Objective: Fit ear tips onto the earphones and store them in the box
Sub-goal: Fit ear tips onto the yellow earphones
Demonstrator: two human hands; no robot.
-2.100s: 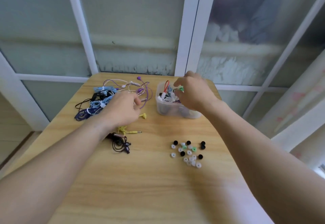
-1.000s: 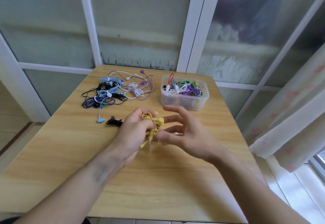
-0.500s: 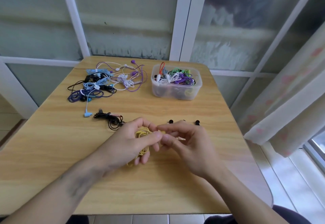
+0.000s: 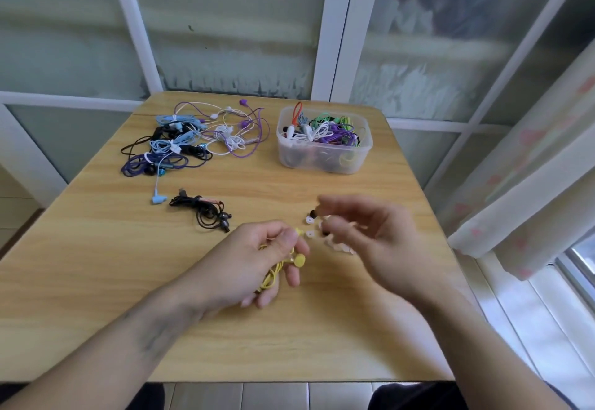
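My left hand (image 4: 254, 258) grips a coiled yellow earphone (image 4: 300, 260) above the wooden table (image 4: 96, 264), pinching one bud between thumb and forefinger. My right hand (image 4: 376, 242), blurred by motion, hovers with spread fingers over the loose ear tips (image 4: 310, 220) and hides most of them. A few white and black tips show at its fingertips. The clear plastic box (image 4: 322, 163) at the back right holds several coloured earphones.
A tangle of blue, purple, white and black earphones (image 4: 193, 139) lies at the back left. A black earphone bundle (image 4: 209, 213) rests just left of my left hand. A curtain (image 4: 531, 184) hangs beyond the table's right edge.
My right hand has left the yellow earphone and moved right and back over the ear tips. My left hand still holds the yellow earphone, one bud now hanging free.
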